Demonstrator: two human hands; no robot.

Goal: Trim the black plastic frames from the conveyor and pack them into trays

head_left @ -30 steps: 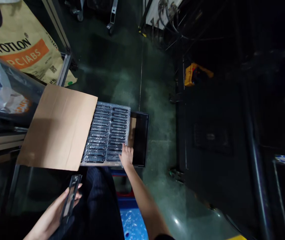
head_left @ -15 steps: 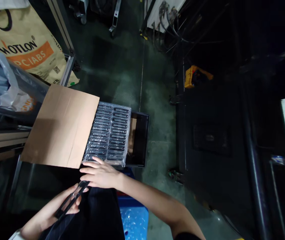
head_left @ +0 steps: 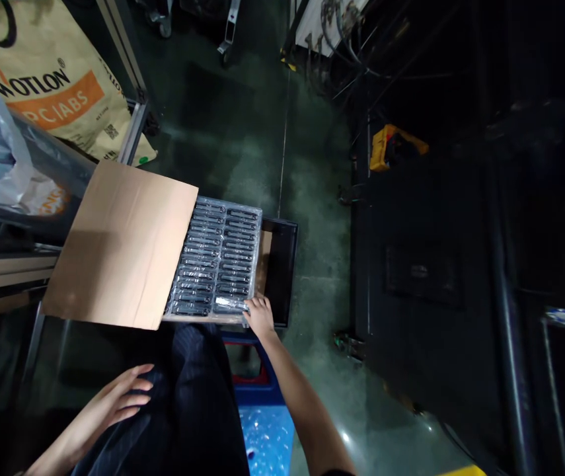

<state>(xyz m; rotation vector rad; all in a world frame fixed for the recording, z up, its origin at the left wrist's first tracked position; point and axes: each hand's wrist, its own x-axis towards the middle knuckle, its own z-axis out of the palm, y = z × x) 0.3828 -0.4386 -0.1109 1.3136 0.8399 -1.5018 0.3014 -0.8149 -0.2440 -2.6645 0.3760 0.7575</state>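
Over my lap, my left hand (head_left: 126, 395) hangs with its fingers apart and nothing in it. My right hand (head_left: 261, 316) is at the near right corner of a clear plastic tray (head_left: 258, 228). Its fingers are closed on the right end of a narrow black plastic frame (head_left: 230, 303), which lies in the nearest right slot and shines with glare. Two columns of slots in the tray hold several similar dark parts (head_left: 197, 264). A flat cardboard sheet (head_left: 123, 244) covers the tray's left side.
Under the tray is a black crate (head_left: 292, 264) with brown cardboard inside. A blue stool (head_left: 265, 436) is at my right. Bags stand on the left, one of them a printed yellow sack (head_left: 39, 73), beside a metal frame (head_left: 133, 135). Dark machinery (head_left: 421, 317) stands on the right.
The black plastic frame has gone from my left hand to the tray's nearest right slot. My right hand has moved right to the tray's corner; my left hand has opened.
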